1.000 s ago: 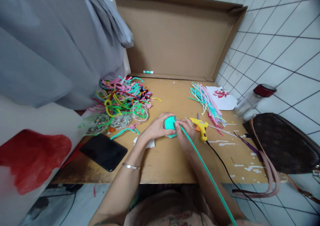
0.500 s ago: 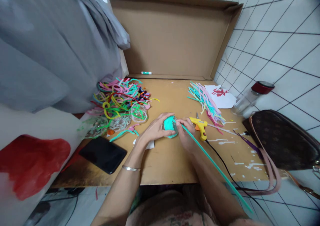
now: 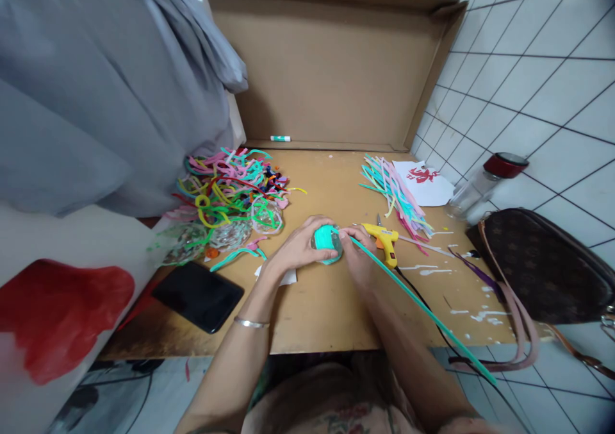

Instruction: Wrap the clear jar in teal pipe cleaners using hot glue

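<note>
Turquoise strip (image 3: 384,268) and round, turquoise-wrapped piece (image 3: 324,238), held in both hands over the near-middle part of the table (image 3: 327,322).
The strip's free end extended past the table's near edge, at the right. A black phone (image 3: 198,296) lay flat to the left of the left forearm. The left hand (image 3: 307,245) was clamped around the piece, thumb on the near side; the right hand (image 3: 356,248) pinched the strip at the piece's right edge, the two hands close together. Just right of the right hand lay a yellow glue gun (image 3: 385,238). Beyond, a mixed pile of fuzzy strips (image 3: 230,184) occupied the left and a pastel bundle (image 3: 396,193) the right. Farthest back, a small white-and-green tube (image 3: 280,138) lay before an upright cardboard panel (image 3: 327,68).
</note>
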The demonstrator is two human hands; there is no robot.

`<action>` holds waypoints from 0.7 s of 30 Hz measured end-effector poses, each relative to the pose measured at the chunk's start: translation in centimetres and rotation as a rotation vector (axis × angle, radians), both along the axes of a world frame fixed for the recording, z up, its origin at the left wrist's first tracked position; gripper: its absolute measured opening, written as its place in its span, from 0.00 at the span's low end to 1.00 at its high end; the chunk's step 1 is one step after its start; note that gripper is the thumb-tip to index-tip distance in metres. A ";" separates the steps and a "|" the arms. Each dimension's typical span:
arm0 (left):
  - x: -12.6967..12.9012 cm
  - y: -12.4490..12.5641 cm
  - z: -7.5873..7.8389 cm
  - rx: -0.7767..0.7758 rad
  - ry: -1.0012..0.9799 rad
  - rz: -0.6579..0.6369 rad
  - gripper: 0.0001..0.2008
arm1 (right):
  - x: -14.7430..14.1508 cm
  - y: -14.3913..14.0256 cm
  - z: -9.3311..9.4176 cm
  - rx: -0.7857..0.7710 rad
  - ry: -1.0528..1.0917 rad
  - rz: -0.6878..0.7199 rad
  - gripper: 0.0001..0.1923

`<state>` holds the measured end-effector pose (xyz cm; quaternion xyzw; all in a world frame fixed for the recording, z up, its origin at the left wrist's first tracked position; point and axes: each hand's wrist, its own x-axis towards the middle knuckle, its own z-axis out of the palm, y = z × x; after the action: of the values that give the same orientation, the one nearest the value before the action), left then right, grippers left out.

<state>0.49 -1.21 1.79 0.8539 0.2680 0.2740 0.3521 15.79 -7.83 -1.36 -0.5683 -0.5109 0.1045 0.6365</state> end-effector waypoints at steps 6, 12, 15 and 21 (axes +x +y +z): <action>-0.1 -0.1 0.1 -0.069 -0.039 0.013 0.18 | -0.3 0.0 -0.2 0.019 -0.002 -0.020 0.09; 0.7 -0.1 -0.4 -0.119 -0.119 0.088 0.17 | -0.4 -0.4 0.2 0.024 -0.018 -0.002 0.08; 1.0 -0.1 -0.6 -0.196 -0.179 0.135 0.16 | -0.5 -0.6 0.4 0.013 -0.019 -0.001 0.09; 1.6 -0.3 -0.5 -0.290 -0.239 0.222 0.16 | -0.6 -0.7 0.6 -0.023 0.023 0.000 0.09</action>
<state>2.07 -1.47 1.26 0.7209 0.3532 0.3691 0.4683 15.14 -8.53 -0.74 -0.5743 -0.5022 0.1169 0.6358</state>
